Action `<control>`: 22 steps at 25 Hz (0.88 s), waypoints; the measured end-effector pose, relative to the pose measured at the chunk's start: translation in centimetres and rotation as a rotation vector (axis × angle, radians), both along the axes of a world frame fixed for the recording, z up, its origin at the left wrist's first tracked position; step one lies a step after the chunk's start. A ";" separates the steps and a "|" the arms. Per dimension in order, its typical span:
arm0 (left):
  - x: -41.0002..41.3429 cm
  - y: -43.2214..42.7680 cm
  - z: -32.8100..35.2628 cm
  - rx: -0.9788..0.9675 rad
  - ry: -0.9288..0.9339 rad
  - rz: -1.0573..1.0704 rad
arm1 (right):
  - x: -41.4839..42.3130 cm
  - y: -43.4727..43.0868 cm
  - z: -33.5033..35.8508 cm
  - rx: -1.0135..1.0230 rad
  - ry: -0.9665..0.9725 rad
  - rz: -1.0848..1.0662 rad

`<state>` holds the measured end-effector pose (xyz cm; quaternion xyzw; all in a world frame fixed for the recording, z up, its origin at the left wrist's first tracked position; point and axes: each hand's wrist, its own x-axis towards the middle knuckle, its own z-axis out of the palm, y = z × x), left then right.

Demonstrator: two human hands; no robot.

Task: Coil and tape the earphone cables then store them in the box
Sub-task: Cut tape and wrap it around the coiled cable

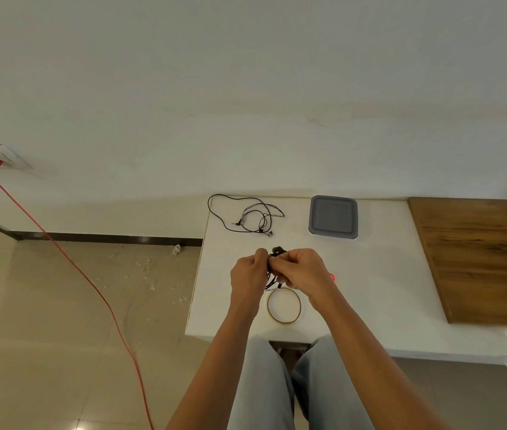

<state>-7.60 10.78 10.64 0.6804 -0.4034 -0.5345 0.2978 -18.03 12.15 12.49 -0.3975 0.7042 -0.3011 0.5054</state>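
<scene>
Both forearms reach over the table (370, 290); left hand (247, 274) and right hand (303, 271) meet knuckles-up, fingers (261, 254) curled round a bundled black earphone cable (277, 251)

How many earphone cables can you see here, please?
2. One loose cable lies at the far edge of the table; one coiled cable is gripped by the left hand and right hand. The hands may hide more.

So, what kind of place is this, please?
Probably an ordinary indoor room, at home or in a small office: a white table stands against a plain painted wall, the floor is tiled, and a red cord runs from a wall socket.
</scene>
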 end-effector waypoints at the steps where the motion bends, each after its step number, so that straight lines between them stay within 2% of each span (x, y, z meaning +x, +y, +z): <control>1: -0.2 0.1 0.1 -0.014 0.005 0.030 | 0.1 0.1 -0.2 -0.018 0.028 -0.019; 5: -0.5 0.5 0.4 -0.029 0.029 0.098 | 0.7 0.6 -0.8 -0.013 -0.007 -0.124; 8: -0.1 0.5 0.5 0.004 0.148 -0.025 | 0.3 0.8 -0.8 0.048 -0.112 -0.161; 10: 0.2 0.6 0.4 -0.045 0.175 -0.118 | -0.1 0.9 -0.8 0.043 -0.163 -0.165; 15: 0.0 0.6 0.9 -0.107 0.222 -0.139 | -0.3 0.9 -0.6 0.020 -0.241 -0.215; 18: 0.1 0.5 0.7 -0.070 0.221 -0.168 | -0.9 0.9 -0.9 0.025 -0.316 -0.224; 22: 0.1 0.6 0.2 -0.031 0.220 -0.203 | -0.6 0.6 -1.1 0.067 -0.323 -0.262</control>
